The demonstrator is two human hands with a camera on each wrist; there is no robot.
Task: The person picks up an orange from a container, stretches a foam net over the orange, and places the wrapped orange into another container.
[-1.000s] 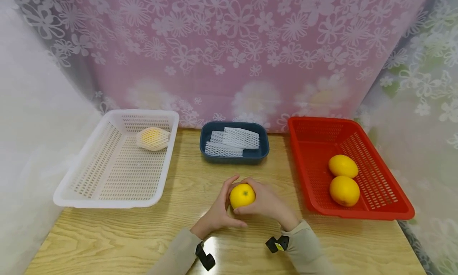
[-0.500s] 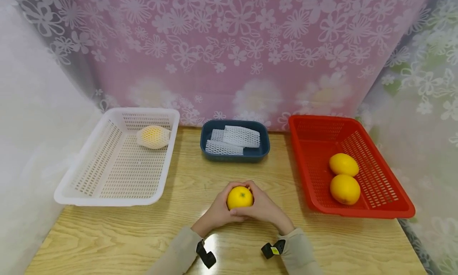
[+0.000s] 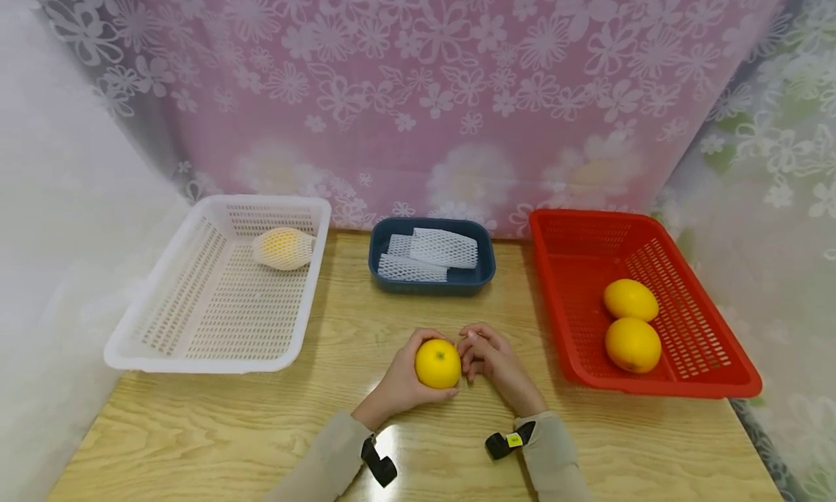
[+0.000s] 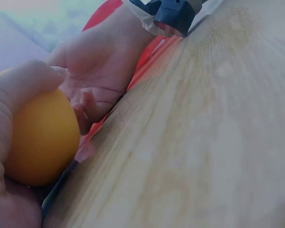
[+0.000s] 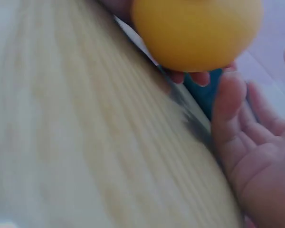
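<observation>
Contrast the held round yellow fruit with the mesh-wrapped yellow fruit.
The round yellow fruit is bare; the mesh-wrapped yellow fruit is covered. The round yellow fruit is gripped by the left hand; the mesh-wrapped yellow fruit lies in the white plastic basket, untouched by hands. Both show yellow.

Worktop [image 3: 215,429] was pale yellow-brown, wood-grained. Fruit [image 3: 437,364] in left hand [image 3: 401,382] was plain yellow. White basket [image 3: 248,313] at far left corner had slot pattern; netted fruit [image 3: 283,249] inside showed yellow through white mesh. Tray [image 3: 432,288] by far edge was dark blue, 3 nets [image 3: 444,248] in it white, diamond-meshed. Red basket [image 3: 575,291] at far right corner held 2 yellow fruits [image 3: 632,335]. Curtain [image 3: 431,88] was pink with white flowers.
</observation>
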